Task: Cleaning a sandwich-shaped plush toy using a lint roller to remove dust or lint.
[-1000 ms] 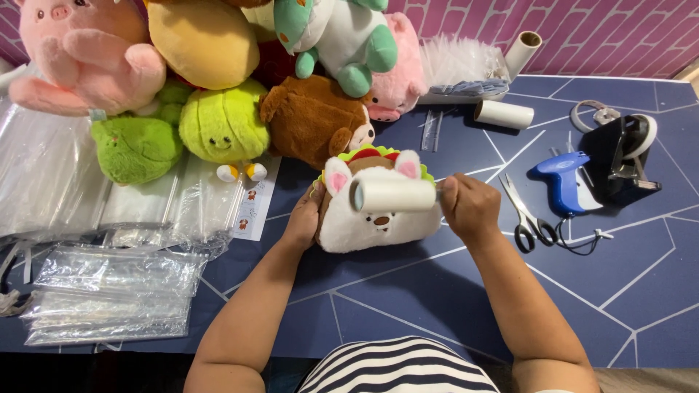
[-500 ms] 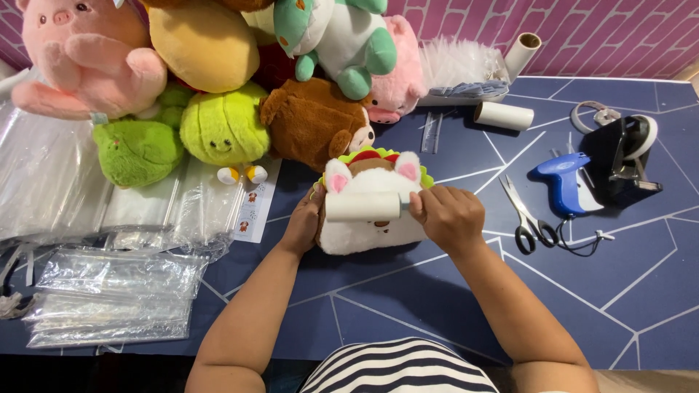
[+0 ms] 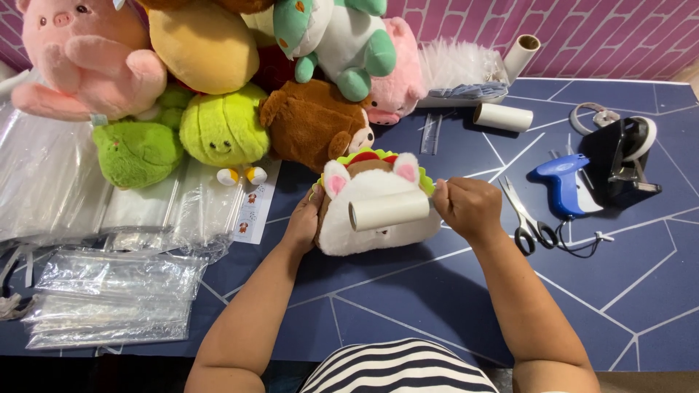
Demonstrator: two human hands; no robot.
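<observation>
A white rabbit plush toy (image 3: pixel 371 233) with pink ears and a green, red and brown top lies on the dark blue table (image 3: pixel 408 291), in front of me. My left hand (image 3: pixel 304 220) grips the toy's left side and steadies it. My right hand (image 3: pixel 470 209) is closed on the handle of a white lint roller (image 3: pixel 388 210). The roller lies across the toy's white face, pressed on the fur.
A heap of plush toys fills the back left: pink pig (image 3: pixel 80 58), green ones (image 3: pixel 218 127), a brown one (image 3: pixel 313 120). Clear plastic bags (image 3: pixel 109 291) lie at left. Scissors (image 3: pixel 528 218), a blue tagging gun (image 3: pixel 564 185), a black tape dispenser (image 3: pixel 622 160) and spare rolls (image 3: pixel 504 116) sit at right.
My right hand has slid the lint roller leftwards and a little down across the toy's face. My left hand has stayed on the toy's side.
</observation>
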